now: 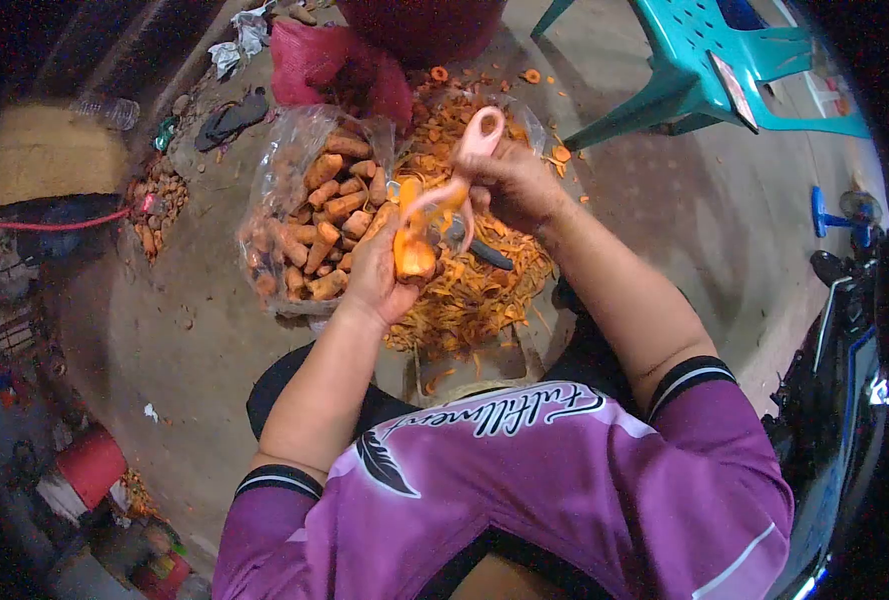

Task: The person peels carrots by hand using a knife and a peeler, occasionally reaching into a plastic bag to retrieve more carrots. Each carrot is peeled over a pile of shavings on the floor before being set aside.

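My left hand is closed round a peeled orange carrot, with its cut end pointing towards me. A pink peeler is in my right hand; its handle loop sticks up beyond my fingers and its head lies over the carrot. Beneath both hands spreads a heap of orange peelings. A dark, long object rests on the heap, partly hidden. Just left of my left hand, a clear plastic bag holds many unpeeled carrots.
A teal plastic chair stands at upper right. A red sack and a dark red tub are beyond the bag. Small carrot pieces lie at left near a red hose. At right is a motorbike.
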### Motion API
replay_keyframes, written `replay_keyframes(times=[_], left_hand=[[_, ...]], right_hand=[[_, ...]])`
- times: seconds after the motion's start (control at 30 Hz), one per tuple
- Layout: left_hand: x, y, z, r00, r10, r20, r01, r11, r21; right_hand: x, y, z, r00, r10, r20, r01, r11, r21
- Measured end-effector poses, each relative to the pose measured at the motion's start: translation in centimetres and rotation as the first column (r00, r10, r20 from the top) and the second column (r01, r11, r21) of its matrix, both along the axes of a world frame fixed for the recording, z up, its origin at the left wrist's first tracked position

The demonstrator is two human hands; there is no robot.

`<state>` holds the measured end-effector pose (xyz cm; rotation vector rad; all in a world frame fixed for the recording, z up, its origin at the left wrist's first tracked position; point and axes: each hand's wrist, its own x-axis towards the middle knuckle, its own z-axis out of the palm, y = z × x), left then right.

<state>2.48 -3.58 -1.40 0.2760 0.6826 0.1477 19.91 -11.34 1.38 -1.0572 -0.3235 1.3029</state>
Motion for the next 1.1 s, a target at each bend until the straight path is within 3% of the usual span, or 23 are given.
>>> replay_keyframes(times=[0.1, 0.23, 0.37, 0.43, 0.5, 0.57, 0.63, 0.7, 0.77, 0.83, 1.0, 1.1], left_hand=[[0.6, -0.3, 1.5, 0.991, -0.070, 0.110, 0.059, 0.994, 0.095], [0.8, -0.1, -0.1, 1.000, 0.030, -0.002, -0.029, 0.991, 0.130], [0.5, 0.1, 0.1, 0.998, 0.028, -0.053, -0.020, 0.989, 0.147], [0.3, -0.1, 0.4, 0.999, -0.024, -0.028, 0.028, 0.992, 0.124], [0.3, -0.4, 1.1, 0.996, -0.086, 0.029, 0.084, 0.994, 0.072], [0.3, -0.3, 1.0, 0.998, -0.070, -0.003, 0.070, 0.996, 0.053], [0.7, -0.4, 1.8, 0.995, -0.032, -0.093, 0.040, 0.995, 0.086], [1.2, -0.5, 2.2, 0.996, -0.041, -0.081, 0.047, 0.996, 0.075], [1.0, -0.5, 1.6, 0.997, -0.066, -0.040, 0.068, 0.996, 0.061], [0.1, -0.2, 0.4, 0.994, -0.108, 0.033, 0.106, 0.993, 0.048], [0.1, -0.5, 1.9, 0.971, -0.239, 0.000, 0.236, 0.961, 0.141], [0.2, -0.5, 2.0, 0.979, -0.200, -0.039, 0.204, 0.967, 0.155]], right_hand=[[-1.8, -0.3, 0.0, 0.982, 0.187, -0.024, -0.186, 0.982, 0.021], [-0.7, 0.0, -0.9, 0.998, 0.055, 0.027, -0.052, 0.995, -0.083], [-0.5, 0.1, -1.0, 0.999, 0.036, 0.027, -0.034, 0.998, -0.048], [2.1, 0.6, -2.5, 0.951, -0.139, 0.277, 0.193, 0.965, -0.177], [3.9, -0.1, -2.3, 0.968, -0.239, 0.081, 0.243, 0.969, -0.042], [3.4, -0.1, -1.6, 0.985, -0.170, 0.017, 0.171, 0.982, -0.077], [1.6, 0.1, -1.1, 0.998, -0.064, -0.024, 0.064, 0.998, 0.022], [0.1, 0.0, -1.0, 0.994, 0.107, -0.034, -0.108, 0.994, -0.025], [-1.0, 0.0, -0.6, 0.985, 0.141, -0.097, -0.143, 0.990, -0.014], [0.7, 0.3, -2.7, 0.995, 0.076, 0.069, -0.072, 0.995, -0.068], [6.0, -0.1, -3.5, 0.910, -0.396, 0.121, 0.411, 0.899, -0.150], [5.2, -0.1, -3.0, 0.940, -0.323, 0.106, 0.333, 0.939, -0.083]])
